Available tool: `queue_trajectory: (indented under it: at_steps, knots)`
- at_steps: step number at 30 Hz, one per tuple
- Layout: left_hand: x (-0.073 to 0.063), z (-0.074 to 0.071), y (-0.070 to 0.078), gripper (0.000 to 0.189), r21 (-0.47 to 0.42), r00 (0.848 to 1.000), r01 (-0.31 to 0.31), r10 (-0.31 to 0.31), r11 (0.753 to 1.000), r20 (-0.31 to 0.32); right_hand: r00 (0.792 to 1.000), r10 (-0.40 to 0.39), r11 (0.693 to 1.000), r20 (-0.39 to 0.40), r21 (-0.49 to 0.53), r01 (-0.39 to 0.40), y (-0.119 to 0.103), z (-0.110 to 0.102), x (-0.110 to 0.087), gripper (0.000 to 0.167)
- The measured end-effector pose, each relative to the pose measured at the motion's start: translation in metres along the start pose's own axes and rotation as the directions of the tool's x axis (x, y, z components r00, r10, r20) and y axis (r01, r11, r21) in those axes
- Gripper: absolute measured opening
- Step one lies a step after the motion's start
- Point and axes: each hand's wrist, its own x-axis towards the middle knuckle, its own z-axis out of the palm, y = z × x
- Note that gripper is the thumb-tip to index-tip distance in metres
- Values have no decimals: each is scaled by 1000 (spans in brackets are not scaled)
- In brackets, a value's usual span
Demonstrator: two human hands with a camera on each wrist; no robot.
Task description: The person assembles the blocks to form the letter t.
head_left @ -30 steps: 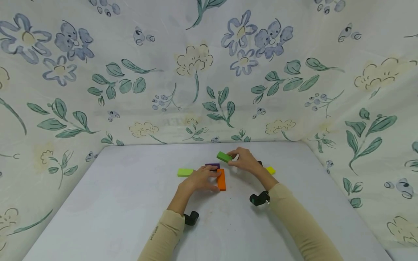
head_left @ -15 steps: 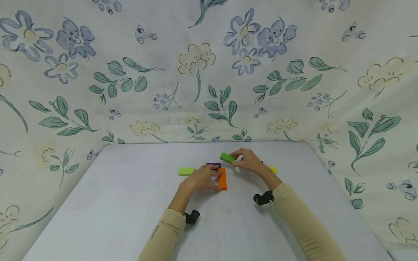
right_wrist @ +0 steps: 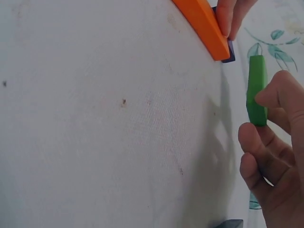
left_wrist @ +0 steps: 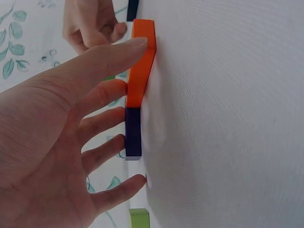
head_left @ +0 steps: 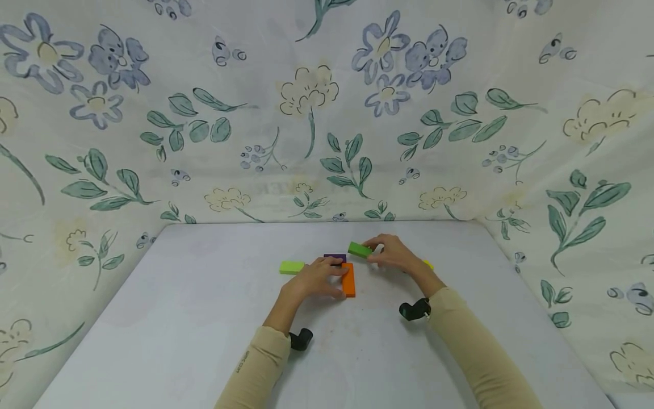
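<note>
An orange block point(head_left: 348, 281) lies lengthwise away from me on the white table. My left hand point(head_left: 317, 278) holds it, thumb on its near end and index finger by its far end. Other left fingertips reach the dark purple block point(left_wrist: 133, 133), which lies crosswise at the orange block's far end. To the right, my right hand point(head_left: 392, 253) pinches a green block point(head_left: 360, 250) between thumb and fingers. That block is tilted and appears raised off the table in the right wrist view, apart from the orange and purple blocks.
Left of my left hand lies a light green block point(head_left: 292, 267). A yellow block point(head_left: 429, 264) is mostly hidden behind my right forearm. A dark block point(right_wrist: 231, 223) shows at the right wrist view's lower edge. Floral cloth point(head_left: 306, 170) hangs behind the table.
My right hand has drifted slightly right and toward me with the green block. My left hand keeps its place on the orange block. The head view has shifted a little.
</note>
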Motion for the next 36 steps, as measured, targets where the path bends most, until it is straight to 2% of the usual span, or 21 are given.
queue_trajectory:
  at_steps: [9,22,36]
  knots:
    - [0,1,0,65,-11,1000,-5,5,1000,-6,1000,-13,994,14,-112,15,1,-2,-3,40]
    - [-1,0,-1,66,-8,1000,-4,4,1000,6,998,-14,996,58,-83,19,3,2,-2,40]
    - [-1,1,-1,65,-7,1000,-4,4,1000,-8,996,-10,996,92,-92,19,7,7,5,39]
